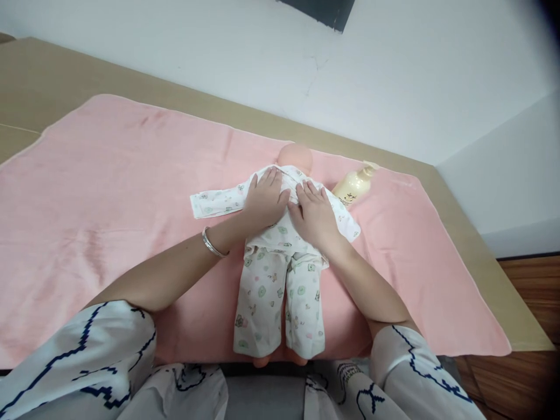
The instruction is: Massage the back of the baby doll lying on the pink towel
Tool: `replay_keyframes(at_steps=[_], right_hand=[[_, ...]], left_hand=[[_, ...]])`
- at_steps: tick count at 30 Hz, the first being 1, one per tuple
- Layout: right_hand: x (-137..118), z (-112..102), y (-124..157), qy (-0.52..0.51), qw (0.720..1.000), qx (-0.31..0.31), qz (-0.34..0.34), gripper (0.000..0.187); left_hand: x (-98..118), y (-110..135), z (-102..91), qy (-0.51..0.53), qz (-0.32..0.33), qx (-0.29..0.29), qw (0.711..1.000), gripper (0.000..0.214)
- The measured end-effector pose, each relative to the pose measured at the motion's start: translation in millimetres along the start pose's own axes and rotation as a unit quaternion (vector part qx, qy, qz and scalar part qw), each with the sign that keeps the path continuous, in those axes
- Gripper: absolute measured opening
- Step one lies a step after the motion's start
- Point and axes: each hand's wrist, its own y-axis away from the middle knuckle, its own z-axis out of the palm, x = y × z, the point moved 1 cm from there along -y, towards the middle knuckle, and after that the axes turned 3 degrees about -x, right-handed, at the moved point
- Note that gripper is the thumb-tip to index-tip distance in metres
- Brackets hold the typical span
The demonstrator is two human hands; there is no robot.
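Note:
A baby doll (294, 156) lies on a pink blanket, its head at the far side and its feet toward me. It wears a white printed top (280, 236) and matching trousers (261, 300). My left hand (265, 197) rests flat on the upper left of the top, fingers stretched out. Beside it, my right hand (315, 213) lies flat on the upper right of the top, fingers slightly apart. The thumbs are close together over the middle of the chest. Neither hand grips anything that I can see.
The pink blanket (144, 175) covers much of a tan table (166, 87). A pale yellow pump bottle (355, 185) lies tilted right of the doll's shoulder. A white wall (219, 52) stands behind the table, and wood flooring (534, 291) shows at the right.

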Motion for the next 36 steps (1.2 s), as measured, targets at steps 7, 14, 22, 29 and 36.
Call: replay_keyframes(at_steps=[7,14,22,29,36], right_hand=[[41,0,-29,-0.103,0.994,-0.018,0.033,0.063],[49,6,-33,-0.099,0.994,0.017,0.035,0.069],[29,4,-20,-0.034,0.999,0.006,0.037,0.068],[2,0,-2,-0.016,1.0,-0.002,0.015,0.066],[24,5,-17,-0.048,0.999,-0.003,0.013,0.072]], left_hand=[[19,23,-2.4,-0.035,0.021,0.047,0.998,0.058],[29,37,-4.6,-0.036,0.01,0.036,0.999,0.061],[19,23,-0.5,-0.011,-0.013,-0.008,1.0,0.07],[-6,-1,3.6,0.036,0.006,-0.024,0.999,0.06],[3,4,4.0,0.006,0.005,-0.006,1.0,0.06]])
